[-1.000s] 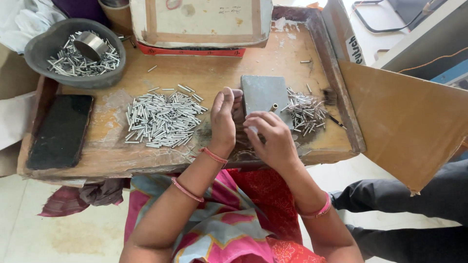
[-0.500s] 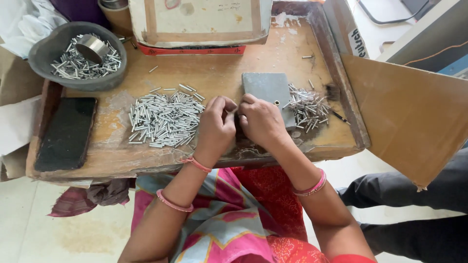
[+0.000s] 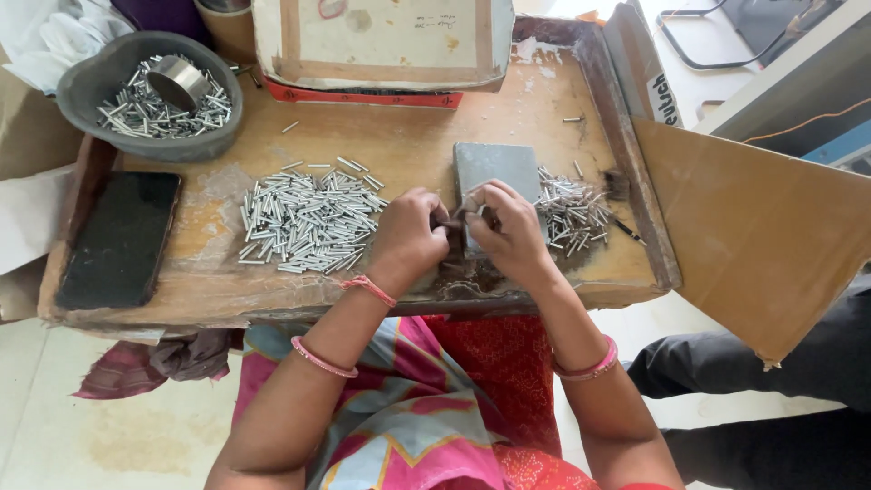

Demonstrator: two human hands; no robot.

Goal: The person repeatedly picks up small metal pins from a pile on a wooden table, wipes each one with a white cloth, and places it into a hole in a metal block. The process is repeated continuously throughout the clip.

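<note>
both hands meet at the near edge of a flat grey metal block on a worn wooden tray. the left hand is curled almost closed and the right hand pinches something small and thin; what it is, i cannot tell. left of the block lies a heap of short shiny metal pins, right of it a smaller heap. far left of the block sit a dark slab and a grey bowl of pins with a steel ring. behind the block stands a taped cardboard box with a red edge.

Single head-worn view, straight down and close over the wooden tray.
</note>
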